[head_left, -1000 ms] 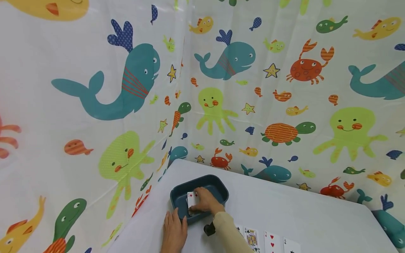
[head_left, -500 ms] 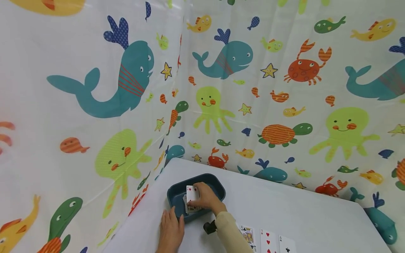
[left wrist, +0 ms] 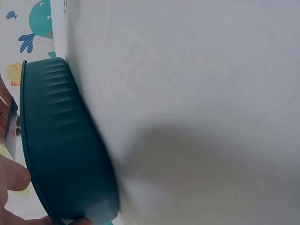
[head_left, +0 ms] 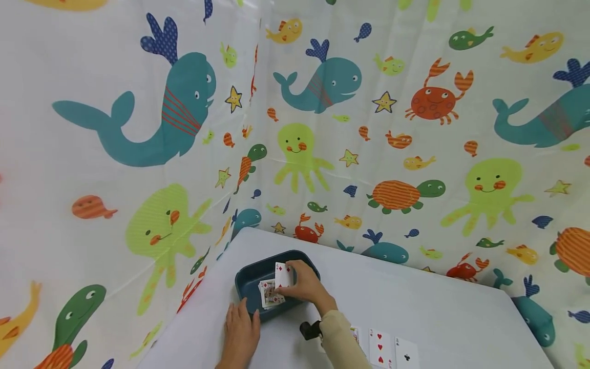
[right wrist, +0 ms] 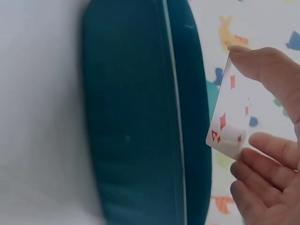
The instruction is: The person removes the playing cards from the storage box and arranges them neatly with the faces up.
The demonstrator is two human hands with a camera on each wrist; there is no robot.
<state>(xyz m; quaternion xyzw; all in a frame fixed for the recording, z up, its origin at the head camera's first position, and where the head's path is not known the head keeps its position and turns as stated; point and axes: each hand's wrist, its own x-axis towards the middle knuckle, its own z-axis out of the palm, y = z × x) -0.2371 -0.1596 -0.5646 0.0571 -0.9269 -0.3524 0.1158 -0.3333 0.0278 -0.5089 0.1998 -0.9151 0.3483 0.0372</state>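
Observation:
In the head view, my right hand (head_left: 308, 285) is over a dark teal bin (head_left: 247, 268) and pinches a playing card (head_left: 282, 274) by its edges. The right wrist view shows this playing card (right wrist: 229, 112) is a four of diamonds, held between the thumb at one end and fingers at the other. A small stack of cards (head_left: 271, 295) lies face up inside the bin, a face card on top. My left hand (head_left: 241, 328) is at the bin's near left corner with fingers extended, and its fingertips touch the rim in the left wrist view.
Right of my right forearm, a three of hearts (head_left: 380, 348) and a club card (head_left: 407, 353) lie face up on the white table (head_left: 442, 307). A face card (head_left: 354, 334) is partly hidden by the sleeve. A sea-animal curtain (head_left: 341, 154) stands behind and left.
My right hand has lifted the four of diamonds up off the stack, so more of the stack shows. The left hand stays by the bin. The head view has shifted slightly.

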